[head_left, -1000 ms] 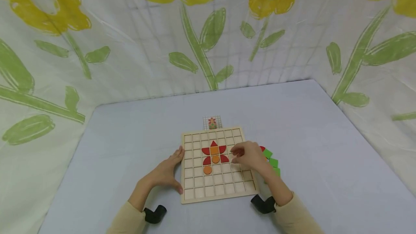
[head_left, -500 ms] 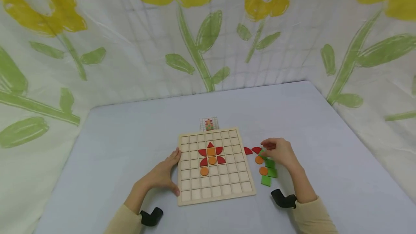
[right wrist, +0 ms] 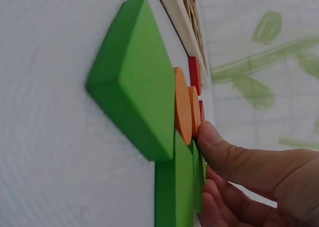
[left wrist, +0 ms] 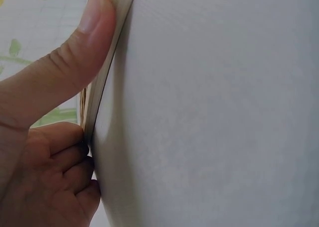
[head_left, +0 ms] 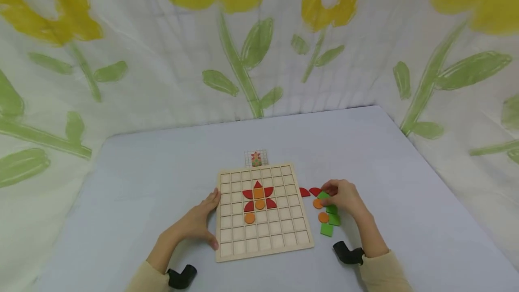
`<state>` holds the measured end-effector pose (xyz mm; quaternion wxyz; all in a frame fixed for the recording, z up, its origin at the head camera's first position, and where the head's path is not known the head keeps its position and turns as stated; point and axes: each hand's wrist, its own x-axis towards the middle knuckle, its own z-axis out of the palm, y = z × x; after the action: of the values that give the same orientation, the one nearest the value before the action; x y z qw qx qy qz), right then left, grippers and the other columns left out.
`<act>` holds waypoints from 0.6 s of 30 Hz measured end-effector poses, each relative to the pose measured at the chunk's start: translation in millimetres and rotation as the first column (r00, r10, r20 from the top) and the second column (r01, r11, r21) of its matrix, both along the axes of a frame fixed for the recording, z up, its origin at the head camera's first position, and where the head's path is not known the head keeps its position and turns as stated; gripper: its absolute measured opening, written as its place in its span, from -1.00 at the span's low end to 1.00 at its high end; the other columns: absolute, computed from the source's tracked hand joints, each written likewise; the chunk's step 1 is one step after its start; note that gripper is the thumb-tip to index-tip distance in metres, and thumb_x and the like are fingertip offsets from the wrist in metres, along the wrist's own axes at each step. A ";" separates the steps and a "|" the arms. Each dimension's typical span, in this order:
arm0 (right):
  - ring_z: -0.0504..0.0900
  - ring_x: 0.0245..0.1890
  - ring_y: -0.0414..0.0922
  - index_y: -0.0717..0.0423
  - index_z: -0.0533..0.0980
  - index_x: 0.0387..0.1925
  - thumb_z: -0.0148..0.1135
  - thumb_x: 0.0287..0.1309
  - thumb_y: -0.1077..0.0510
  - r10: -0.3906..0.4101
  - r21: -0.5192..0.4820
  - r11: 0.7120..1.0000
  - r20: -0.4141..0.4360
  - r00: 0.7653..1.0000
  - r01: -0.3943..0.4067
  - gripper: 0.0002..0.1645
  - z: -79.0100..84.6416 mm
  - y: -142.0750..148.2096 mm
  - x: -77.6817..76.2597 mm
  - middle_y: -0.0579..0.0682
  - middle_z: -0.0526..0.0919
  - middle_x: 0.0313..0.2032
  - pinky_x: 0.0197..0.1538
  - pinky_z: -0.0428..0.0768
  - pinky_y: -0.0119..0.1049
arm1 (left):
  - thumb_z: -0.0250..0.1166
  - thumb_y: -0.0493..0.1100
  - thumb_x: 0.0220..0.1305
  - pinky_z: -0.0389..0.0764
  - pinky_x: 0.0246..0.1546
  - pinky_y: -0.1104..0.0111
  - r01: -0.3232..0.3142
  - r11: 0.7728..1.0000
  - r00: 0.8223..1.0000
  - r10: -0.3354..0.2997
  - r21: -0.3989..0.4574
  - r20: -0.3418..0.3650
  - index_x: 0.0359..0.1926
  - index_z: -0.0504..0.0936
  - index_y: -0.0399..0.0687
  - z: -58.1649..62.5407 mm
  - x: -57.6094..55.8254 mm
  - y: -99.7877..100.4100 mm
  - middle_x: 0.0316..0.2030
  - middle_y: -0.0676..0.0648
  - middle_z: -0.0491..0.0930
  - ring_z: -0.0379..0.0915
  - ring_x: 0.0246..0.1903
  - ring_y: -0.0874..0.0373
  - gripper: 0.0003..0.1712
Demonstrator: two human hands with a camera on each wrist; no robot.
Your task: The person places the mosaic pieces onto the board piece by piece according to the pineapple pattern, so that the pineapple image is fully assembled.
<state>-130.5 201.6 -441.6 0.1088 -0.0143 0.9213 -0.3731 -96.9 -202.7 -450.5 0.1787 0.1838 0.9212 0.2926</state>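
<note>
My left hand point(head_left: 194, 222) rests along the left edge of a wooden grid board point(head_left: 239, 235), thumb and fingers spread apart against the frame. In the left wrist view, the thumb point(left wrist: 82, 53) lies along the board's side point(left wrist: 102, 72). On the board, red quarter-circle pieces point(head_left: 248, 194), a red triangle point(head_left: 257, 185), an orange square point(head_left: 258, 193) and orange discs point(head_left: 249, 218) form a figure. Right of the board, my right hand point(head_left: 344, 197) pinches a green square point(head_left: 323, 195), thumb and forefinger at its sides. In the right wrist view, the thumb tip point(right wrist: 209, 132) overlaps loose pieces.
Loose orange discs point(head_left: 323, 217), more green squares point(head_left: 326, 229) and two red quarter circles point(head_left: 314, 191) lie between board and right hand. A small pattern card point(head_left: 256, 158) lies behind the board. A flower-printed curtain point(head_left: 170, 80) backs the pale table point(head_left: 162, 161).
My right hand has moved from above the board's right side out to the loose pieces, and its fingers have closed in on a green square. The left hand stays at the board's edge.
</note>
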 end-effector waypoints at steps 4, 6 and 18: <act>0.55 -0.30 -0.05 0.31 0.61 -0.23 0.54 -0.14 0.29 0.007 -0.001 1.000 -0.004 1.000 -0.007 -0.63 -3.0 6.1 -0.1 0.04 0.64 -0.35 -0.22 0.57 -0.19 | 0.72 -0.04 -0.55 0.08 0.31 -0.20 -0.003 1.000 1.000 0.003 -0.003 -0.007 0.43 0.00 -0.48 -0.9 2.0 1.4 0.45 -0.39 -0.10 -0.13 0.42 -0.32 0.54; 0.56 -0.31 -0.05 0.30 0.62 -0.23 0.55 -0.15 0.28 0.010 0.005 1.000 -0.009 1.000 -0.010 -0.62 -3.0 8.2 -1.4 0.03 0.64 -0.35 -0.21 0.58 -0.20 | 0.71 -0.04 -0.53 0.08 0.31 -0.21 0.006 1.000 1.000 -0.006 0.001 -0.010 0.43 0.00 -0.48 1.2 0.9 1.7 0.45 -0.39 -0.10 -0.13 0.42 -0.32 0.53; 0.60 -0.21 0.05 0.35 0.59 -0.15 0.47 -0.13 0.40 0.097 0.034 0.995 -0.048 0.994 -0.095 -0.59 1.2 10.1 -3.5 0.15 0.67 -0.24 -0.07 0.61 -0.04 | 0.72 -0.04 -0.52 0.05 0.31 -0.23 -0.015 1.000 1.000 0.015 -0.007 0.020 0.43 0.01 -0.48 4.4 3.7 1.7 0.46 -0.38 -0.10 -0.13 0.42 -0.33 0.52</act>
<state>-134.0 211.8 -440.4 0.1040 -0.0662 0.9277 -0.3523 -93.2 -201.1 -446.1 0.1863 0.1734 0.9217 0.2927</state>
